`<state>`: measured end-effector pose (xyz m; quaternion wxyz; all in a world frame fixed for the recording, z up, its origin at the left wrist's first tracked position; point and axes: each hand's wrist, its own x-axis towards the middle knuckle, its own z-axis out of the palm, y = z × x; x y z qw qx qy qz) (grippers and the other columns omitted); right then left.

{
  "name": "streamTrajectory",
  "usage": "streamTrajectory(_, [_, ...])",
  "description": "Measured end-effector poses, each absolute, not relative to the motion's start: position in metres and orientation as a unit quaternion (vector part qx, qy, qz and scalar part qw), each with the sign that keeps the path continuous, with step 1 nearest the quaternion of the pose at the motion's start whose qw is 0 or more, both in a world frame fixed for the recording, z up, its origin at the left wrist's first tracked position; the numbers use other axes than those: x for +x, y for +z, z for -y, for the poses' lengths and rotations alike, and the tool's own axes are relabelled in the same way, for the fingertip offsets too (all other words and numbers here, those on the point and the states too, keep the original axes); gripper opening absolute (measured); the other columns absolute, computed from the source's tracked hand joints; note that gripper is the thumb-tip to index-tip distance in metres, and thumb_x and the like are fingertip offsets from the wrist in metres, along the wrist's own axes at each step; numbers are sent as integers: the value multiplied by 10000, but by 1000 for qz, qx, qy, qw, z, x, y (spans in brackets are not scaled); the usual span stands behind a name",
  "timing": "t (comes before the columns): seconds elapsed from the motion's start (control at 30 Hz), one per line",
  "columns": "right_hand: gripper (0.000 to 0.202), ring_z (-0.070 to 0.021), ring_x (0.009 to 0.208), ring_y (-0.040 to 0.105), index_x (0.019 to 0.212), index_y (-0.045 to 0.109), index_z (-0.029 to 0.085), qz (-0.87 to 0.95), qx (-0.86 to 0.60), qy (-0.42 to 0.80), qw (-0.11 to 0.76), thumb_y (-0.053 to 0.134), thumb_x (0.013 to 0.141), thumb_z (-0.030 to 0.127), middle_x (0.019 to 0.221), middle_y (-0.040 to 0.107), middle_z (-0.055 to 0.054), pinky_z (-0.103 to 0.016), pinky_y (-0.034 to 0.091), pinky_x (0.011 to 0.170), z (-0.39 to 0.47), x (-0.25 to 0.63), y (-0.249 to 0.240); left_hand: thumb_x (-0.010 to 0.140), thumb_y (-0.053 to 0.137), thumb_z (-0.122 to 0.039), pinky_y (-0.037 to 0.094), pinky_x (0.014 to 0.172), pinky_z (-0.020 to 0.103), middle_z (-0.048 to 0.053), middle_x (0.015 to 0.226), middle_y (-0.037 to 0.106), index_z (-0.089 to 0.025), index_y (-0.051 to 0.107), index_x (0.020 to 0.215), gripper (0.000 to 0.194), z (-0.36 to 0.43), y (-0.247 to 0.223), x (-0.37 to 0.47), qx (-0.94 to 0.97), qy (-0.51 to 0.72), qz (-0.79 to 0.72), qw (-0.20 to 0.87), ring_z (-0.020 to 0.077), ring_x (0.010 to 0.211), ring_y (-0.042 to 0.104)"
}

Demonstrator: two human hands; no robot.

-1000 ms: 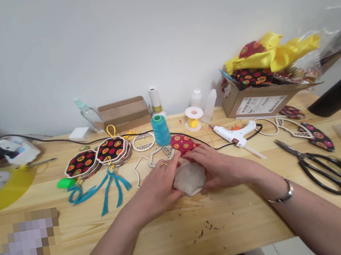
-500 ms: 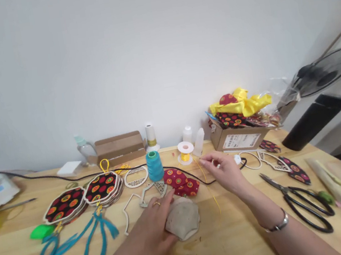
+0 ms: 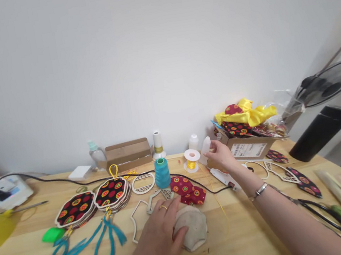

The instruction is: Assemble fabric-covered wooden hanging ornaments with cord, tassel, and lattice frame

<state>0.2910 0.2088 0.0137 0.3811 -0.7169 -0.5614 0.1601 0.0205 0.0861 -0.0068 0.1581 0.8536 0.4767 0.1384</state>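
Observation:
My left hand (image 3: 158, 233) lies low over the table at centre, its thumb pressed on a grey many-sided piece (image 3: 193, 229) and its fingers along the piece's left edge. Beyond the fingertips lies red patterned fabric (image 3: 187, 189). My right hand (image 3: 221, 154) reaches to the back, fingers closed round a translucent white squeeze bottle (image 3: 205, 150). Below that wrist is a white glue gun (image 3: 223, 177) with a black cord. Left of the bottle stands a spool of yellow thread (image 3: 191, 161), its loose strand trailing forward.
A teal thread cone (image 3: 162, 174) and wooden frames (image 3: 143, 183) stand behind my left hand. Patterned ornaments (image 3: 111, 193) with teal ribbons lie at left. Black-handled scissors (image 3: 324, 211) are partly under my right forearm. A fabric-filled carton (image 3: 247, 150) sits at back right.
My right hand has moved from beside the yellow thread to the back and closed on the bottle. My left thumb has come onto the grey piece. The view has shifted slightly.

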Motion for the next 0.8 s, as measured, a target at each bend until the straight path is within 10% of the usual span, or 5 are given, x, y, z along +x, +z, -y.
streamTrajectory(0.3, [115, -215, 692, 636, 772, 663, 160, 563, -730, 124, 366, 630, 692, 236, 717, 691, -62, -283, 449, 610, -209, 279, 18, 861, 501, -254, 486, 969, 507, 123, 1258, 629, -179, 510, 1331, 476, -87, -17, 19, 863, 214, -444, 115, 322, 1173, 555])
streamTrajectory(0.5, [247, -242, 994, 569, 975, 651, 178, 608, -674, 70, 414, 600, 769, 305, 1025, 671, -79, -348, 429, 839, -158, 270, 52, 885, 479, -266, 468, 975, 484, 134, 1237, 629, -180, 540, 1289, 418, -87, -11, 21, 832, 275, -463, 138, 291, 1166, 556])
streamTrajectory(0.8, [107, -176, 829, 610, 912, 647, 233, 763, -418, 286, 402, 626, 816, 193, 902, 682, -9, -318, 498, 747, -65, 213, 54, 760, 662, -449, 470, 679, 280, 47, 937, 650, -185, 579, 1208, 527, -78, 13, 32, 692, 298, -414, 510, 179, 784, 577])
